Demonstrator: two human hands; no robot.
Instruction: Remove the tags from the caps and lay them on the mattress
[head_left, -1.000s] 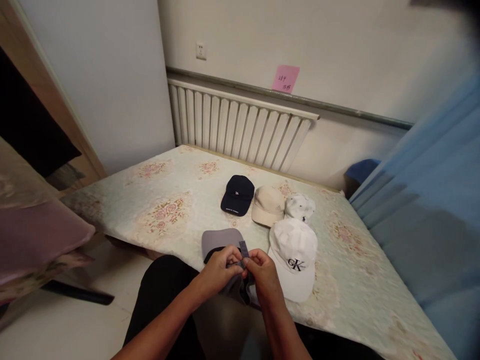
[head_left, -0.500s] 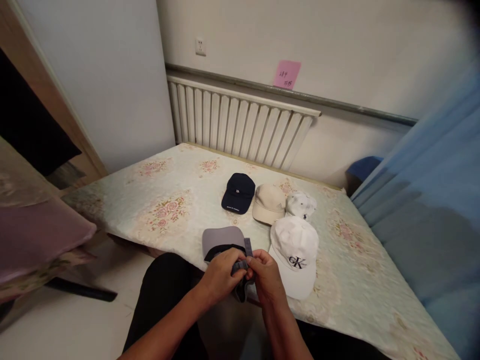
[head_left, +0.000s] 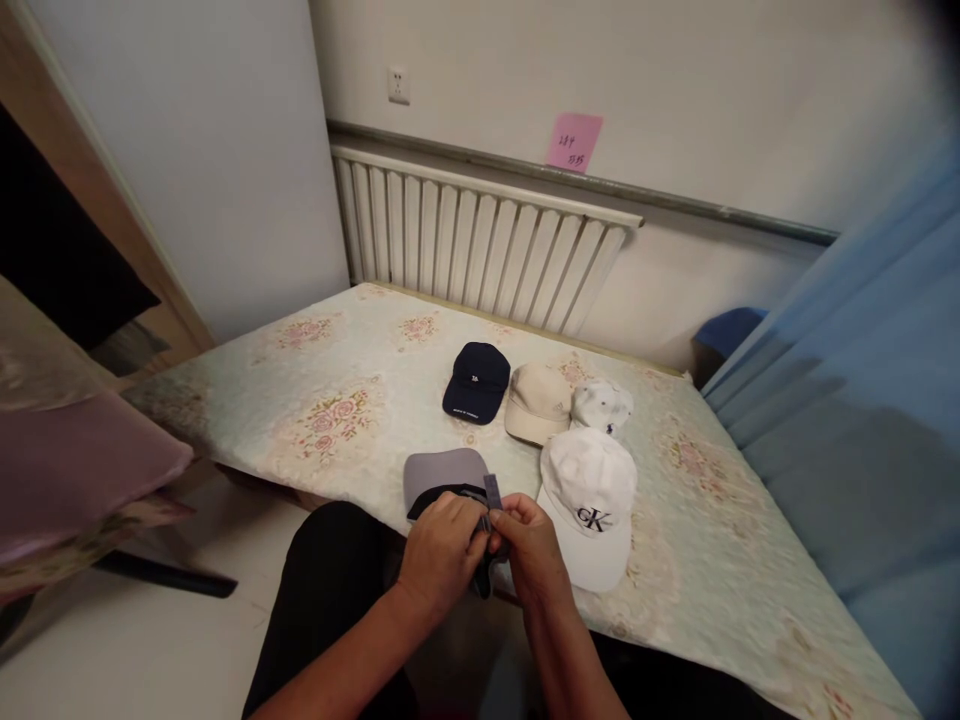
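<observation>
A grey baseball cap (head_left: 447,468) lies upturned at the bed's front edge, brim pointing away from me and dark inside showing. My left hand (head_left: 444,545) is closed over its back part, fingers at the strap. The thumb and fingers of my right hand (head_left: 526,540) pinch the cap's grey strap (head_left: 492,491), whose free end sticks up between my hands. My fingers hide the fastening itself. Close to my right hand sits a white cap (head_left: 589,480) with black "CK" letters. Behind it are a small white cap (head_left: 602,404), a beige cap (head_left: 538,402) and a navy cap (head_left: 477,382).
A flowered cover (head_left: 375,350) spreads over the bed. Along its far side runs a white radiator (head_left: 480,240) below a pipe. A blue curtain (head_left: 870,400) hangs at the right, and a pink cloth (head_left: 82,460) drapes at the left.
My left hand has turned so its back faces up, with its fingers folded further over the strap. The strap's free end tilts slightly left. The other caps stay put.
</observation>
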